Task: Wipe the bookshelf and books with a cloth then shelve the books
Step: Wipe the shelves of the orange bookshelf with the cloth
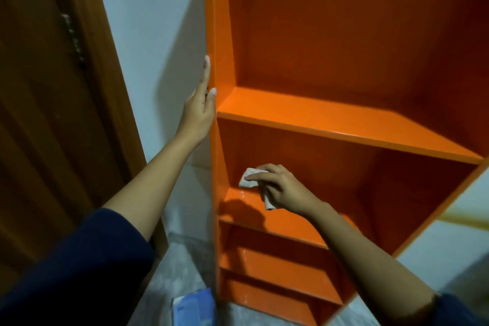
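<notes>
Right hand (284, 189) is pinching the soft, limp cloth (250, 177) at nine o'clock; left hand (199, 111), fingers (206, 69) straight, is bracing the bookshelf (344, 124).

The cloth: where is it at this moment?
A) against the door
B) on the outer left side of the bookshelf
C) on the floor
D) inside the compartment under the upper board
D: the right hand grips the cloth inside the bookshelf, in the compartment below its upper board, near the left wall.
</notes>
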`<state>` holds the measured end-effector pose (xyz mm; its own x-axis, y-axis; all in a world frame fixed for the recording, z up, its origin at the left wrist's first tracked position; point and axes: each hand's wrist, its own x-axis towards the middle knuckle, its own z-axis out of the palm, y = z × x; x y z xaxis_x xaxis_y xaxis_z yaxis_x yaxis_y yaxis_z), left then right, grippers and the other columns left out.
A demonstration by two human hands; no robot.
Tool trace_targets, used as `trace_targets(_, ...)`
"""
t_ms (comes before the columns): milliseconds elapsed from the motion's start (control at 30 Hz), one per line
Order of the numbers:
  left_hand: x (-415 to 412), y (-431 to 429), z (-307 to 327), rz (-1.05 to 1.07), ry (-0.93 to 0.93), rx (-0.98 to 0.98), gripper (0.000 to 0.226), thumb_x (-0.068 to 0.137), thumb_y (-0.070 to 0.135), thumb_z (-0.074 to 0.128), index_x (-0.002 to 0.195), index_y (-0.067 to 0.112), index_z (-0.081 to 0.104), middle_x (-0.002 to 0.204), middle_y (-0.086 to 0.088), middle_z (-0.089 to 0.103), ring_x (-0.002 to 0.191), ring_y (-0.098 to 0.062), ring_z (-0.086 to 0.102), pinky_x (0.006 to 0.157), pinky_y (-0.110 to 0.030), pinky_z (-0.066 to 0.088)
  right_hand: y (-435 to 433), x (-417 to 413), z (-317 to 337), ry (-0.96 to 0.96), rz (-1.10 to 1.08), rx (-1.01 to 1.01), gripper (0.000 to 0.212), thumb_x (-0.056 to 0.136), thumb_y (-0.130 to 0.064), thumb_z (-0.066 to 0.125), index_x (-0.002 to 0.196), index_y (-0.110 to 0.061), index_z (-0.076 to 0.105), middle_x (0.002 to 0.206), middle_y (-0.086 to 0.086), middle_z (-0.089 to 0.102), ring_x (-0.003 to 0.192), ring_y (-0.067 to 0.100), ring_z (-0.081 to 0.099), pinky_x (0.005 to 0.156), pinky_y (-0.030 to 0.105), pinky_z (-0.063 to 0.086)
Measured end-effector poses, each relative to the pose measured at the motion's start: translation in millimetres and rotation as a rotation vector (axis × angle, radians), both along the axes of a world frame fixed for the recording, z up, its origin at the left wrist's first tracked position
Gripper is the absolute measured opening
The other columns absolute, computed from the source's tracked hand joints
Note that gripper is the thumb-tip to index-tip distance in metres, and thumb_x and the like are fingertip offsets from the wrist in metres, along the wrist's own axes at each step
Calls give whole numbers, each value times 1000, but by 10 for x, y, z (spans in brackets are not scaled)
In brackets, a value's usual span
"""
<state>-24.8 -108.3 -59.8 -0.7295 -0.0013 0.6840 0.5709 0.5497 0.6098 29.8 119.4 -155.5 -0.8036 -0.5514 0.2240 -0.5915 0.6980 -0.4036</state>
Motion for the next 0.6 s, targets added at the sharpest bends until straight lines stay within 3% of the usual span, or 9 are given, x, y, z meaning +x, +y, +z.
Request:
trace_targets(100,64,56,-403,19,-7,2,53,103,29,27,148,36,-2,120,-18,58,58,-22,46,59,-29,43,345,109,-524,-93,-236,-146,37,91,-10,40,118,-16,64,122,12,58,110,30,51,89,30,35)
trace_targets(167,82,105,-689,33,-45,12,53,104,31,25,148,37,-4,121,-8,59,70,-30,56,66,-37,49,679,151,-917,-157,-440,-235,41,83,-14,38,112,-16,67,106,15,64,99,33,59,83,34,42)
trace_targets(200,82,131,-829,45,-62,17,54,104,31,25,148,38,-5,131,-9,53,82,-38,59,72,-43,51,856,171,-1113,-178,-553,-267,44,79,-17,36,110,-20,67,102,15,66,94,35,61,82,37,46)
trace_targets(300,72,213,-1184,60,-97,35,56,103,35,25,145,41,-11,153,-8,29,102,-46,55,83,-51,52,1339,265,-1552,-151,-910,-262,52,71,-15,40,116,-20,65,114,23,61,99,41,57,89,41,42)
trace_targets(367,36,261,-1382,80,-115,52,57,102,38,24,146,39,-12,154,-10,25,94,-38,61,75,-45,55,1572,288,-1706,-170,-1146,-207,48,80,-9,51,127,-16,58,128,27,48,114,44,44,97,43,31)
trace_targets(433,7,318,-1531,151,-112,66,56,103,37,23,148,32,-10,148,-26,29,64,-6,58,55,-26,49,1720,256,-1832,-220,-1262,-163,53,82,-7,57,134,-19,50,136,25,38,121,44,33,100,51,29)
trace_targets(467,-17,344,-1598,199,-108,68,56,103,35,22,149,28,-8,139,-37,34,52,1,48,48,-15,40,1771,221,-1900,-225,-1251,-122,55,83,-8,58,136,-19,47,136,25,36,121,44,31,100,52,29)
trace_targets(533,-53,398,-1668,296,-102,71,55,103,35,20,150,22,-5,123,-43,43,46,0,42,44,-10,31,1822,98,-1989,-205,-1189,-74,51,89,-13,53,139,-17,42,135,29,36,119,47,33,100,52,28)
trace_targets(600,-114,442,-1722,407,-78,71,55,102,36,18,150,20,-1,122,-36,51,48,-3,43,48,-18,37,1865,-58,-2007,-225,-1189,-57,46,97,-24,42,143,-19,36,136,30,37,120,49,35,100,52,29)
